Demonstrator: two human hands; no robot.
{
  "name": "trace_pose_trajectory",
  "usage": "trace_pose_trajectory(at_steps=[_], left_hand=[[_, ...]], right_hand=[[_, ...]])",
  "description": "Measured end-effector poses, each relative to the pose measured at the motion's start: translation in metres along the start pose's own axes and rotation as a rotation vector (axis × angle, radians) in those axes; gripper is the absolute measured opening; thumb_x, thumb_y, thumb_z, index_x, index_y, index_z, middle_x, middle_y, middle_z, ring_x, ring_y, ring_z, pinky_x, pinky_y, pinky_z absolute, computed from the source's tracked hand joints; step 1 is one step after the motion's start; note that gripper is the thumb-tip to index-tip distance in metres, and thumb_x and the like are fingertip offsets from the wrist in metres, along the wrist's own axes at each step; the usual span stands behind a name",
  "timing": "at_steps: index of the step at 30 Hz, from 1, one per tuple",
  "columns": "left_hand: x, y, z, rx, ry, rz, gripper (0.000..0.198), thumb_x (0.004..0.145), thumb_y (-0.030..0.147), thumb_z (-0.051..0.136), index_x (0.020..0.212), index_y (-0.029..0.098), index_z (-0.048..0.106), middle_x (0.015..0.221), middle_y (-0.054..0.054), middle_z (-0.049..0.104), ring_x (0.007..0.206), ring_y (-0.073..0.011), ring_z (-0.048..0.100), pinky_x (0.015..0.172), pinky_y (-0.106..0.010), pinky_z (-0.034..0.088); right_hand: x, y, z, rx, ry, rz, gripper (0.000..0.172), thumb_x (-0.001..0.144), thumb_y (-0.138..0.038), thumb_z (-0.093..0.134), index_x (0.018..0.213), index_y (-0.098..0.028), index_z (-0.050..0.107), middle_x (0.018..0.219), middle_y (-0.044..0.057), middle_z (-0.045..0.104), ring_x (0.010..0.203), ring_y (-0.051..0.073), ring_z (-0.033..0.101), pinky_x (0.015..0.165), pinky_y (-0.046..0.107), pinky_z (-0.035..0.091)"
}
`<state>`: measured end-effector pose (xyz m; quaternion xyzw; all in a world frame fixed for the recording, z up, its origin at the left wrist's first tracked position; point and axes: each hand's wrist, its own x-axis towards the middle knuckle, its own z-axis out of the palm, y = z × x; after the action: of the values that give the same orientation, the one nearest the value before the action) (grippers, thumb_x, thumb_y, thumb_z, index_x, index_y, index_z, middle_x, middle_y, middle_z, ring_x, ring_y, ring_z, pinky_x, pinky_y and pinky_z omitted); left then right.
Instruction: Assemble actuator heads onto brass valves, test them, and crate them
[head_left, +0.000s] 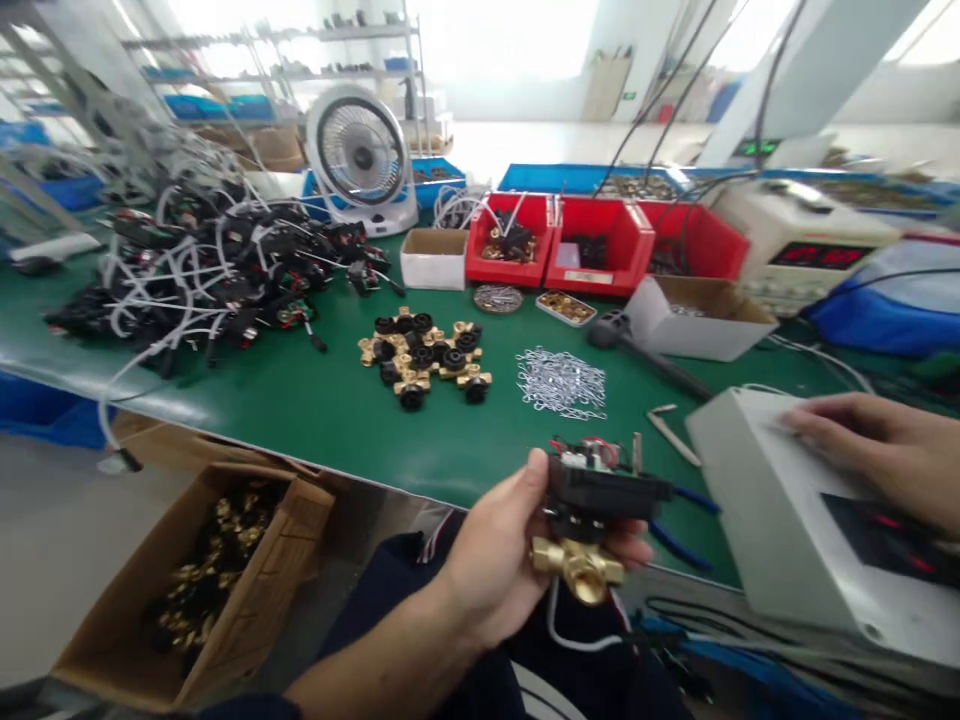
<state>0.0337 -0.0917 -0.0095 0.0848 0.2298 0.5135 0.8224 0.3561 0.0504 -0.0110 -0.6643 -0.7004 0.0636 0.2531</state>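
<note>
My left hand [499, 555] is wrapped around a motorized valve [581, 565], with its brass three-way body facing me. On top sits the valve's black actuator housing [611, 490], its cover off, with red wires and a circuit board showing. A white cable hangs below it. My right hand [892, 450] lies over the grey control box [765, 480] at the right, fingers stretched out and fingertips at its upper surface; part of the hand is blurred. Behind the valve, a pile of silver clips [561, 383] and a cluster of brass valve bodies with black parts [424, 355] lie on the green table [330, 420].
A tangled heap of cabled black actuators [217, 265] covers the left side. Red bins [600, 245], a white fan [361, 160] and a power supply [810, 240] stand at the back. Blue-handled pliers [682, 540] lie near the control box. A carton of brass parts [292, 560] stands below, left.
</note>
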Motion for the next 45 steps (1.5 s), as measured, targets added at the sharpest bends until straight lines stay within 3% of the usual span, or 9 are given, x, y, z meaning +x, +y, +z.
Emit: trace_pose_trajectory(at_steps=[1,3,6,29,38,43,45], left_hand=[[-0.002,0.001,0.001,0.015,0.018,-0.003,0.054,0.104,0.040,0.029,0.103,0.007,0.072,0.081,-0.015,0.077,0.067,-0.0190,0.075,0.063,-0.024,0.058],[-0.004,0.003,0.003,0.046,0.037,0.000,0.055,0.104,0.039,0.030,0.096,0.006,0.073,0.082,-0.016,0.077,0.069,-0.0193,0.075,0.065,-0.025,0.059],[-0.006,0.004,0.005,0.070,0.062,-0.006,0.053,0.104,0.038,0.032,0.093,0.006,0.073,0.082,-0.016,0.077,0.069,-0.0196,0.075,0.066,-0.026,0.060],[-0.006,0.006,0.005,0.104,0.115,-0.019,0.052,0.104,0.025,0.027,0.089,0.007,0.074,0.079,-0.014,0.077,0.067,-0.0193,0.075,0.061,-0.025,0.061],[-0.005,0.007,0.003,0.096,0.118,-0.027,0.057,0.105,0.032,0.024,0.090,0.008,0.074,0.079,-0.014,0.077,0.068,-0.0195,0.075,0.062,-0.026,0.061],[-0.006,0.008,0.002,0.068,0.100,-0.033,0.058,0.105,0.029,0.023,0.089,0.007,0.074,0.080,-0.014,0.077,0.069,-0.0192,0.075,0.062,-0.025,0.061],[-0.006,0.009,-0.001,-0.003,0.042,-0.091,0.062,0.104,0.029,0.020,0.088,0.006,0.075,0.079,-0.014,0.077,0.067,-0.0186,0.075,0.064,-0.026,0.061]], right_hand=[[0.002,-0.010,-0.003,0.005,-0.074,0.045,0.046,0.058,-0.081,0.062,0.058,-0.035,0.066,0.063,0.007,0.068,0.058,0.029,0.061,0.056,0.044,0.045],[0.003,-0.026,-0.007,0.023,-0.081,0.107,0.050,0.051,-0.081,0.061,0.060,-0.033,0.066,0.064,0.008,0.069,0.061,0.029,0.060,0.059,0.045,0.045],[-0.003,-0.037,-0.008,0.069,-0.062,0.109,0.050,0.052,-0.077,0.062,0.062,-0.028,0.065,0.062,0.006,0.066,0.058,0.026,0.057,0.059,0.042,0.044],[-0.010,-0.042,-0.008,0.100,-0.080,0.175,0.043,0.054,-0.060,0.060,0.071,-0.020,0.065,0.069,0.005,0.064,0.065,0.021,0.053,0.068,0.036,0.040],[-0.009,-0.040,-0.007,0.088,-0.083,0.189,0.045,0.053,-0.060,0.060,0.072,-0.020,0.066,0.069,0.005,0.062,0.064,0.020,0.051,0.067,0.036,0.039],[-0.009,-0.041,-0.007,0.086,-0.080,0.188,0.044,0.053,-0.060,0.060,0.071,-0.020,0.065,0.070,0.005,0.063,0.065,0.021,0.052,0.067,0.036,0.040],[-0.010,-0.041,-0.008,0.089,-0.081,0.186,0.043,0.053,-0.060,0.060,0.071,-0.021,0.065,0.071,0.005,0.064,0.066,0.021,0.053,0.067,0.036,0.039]])
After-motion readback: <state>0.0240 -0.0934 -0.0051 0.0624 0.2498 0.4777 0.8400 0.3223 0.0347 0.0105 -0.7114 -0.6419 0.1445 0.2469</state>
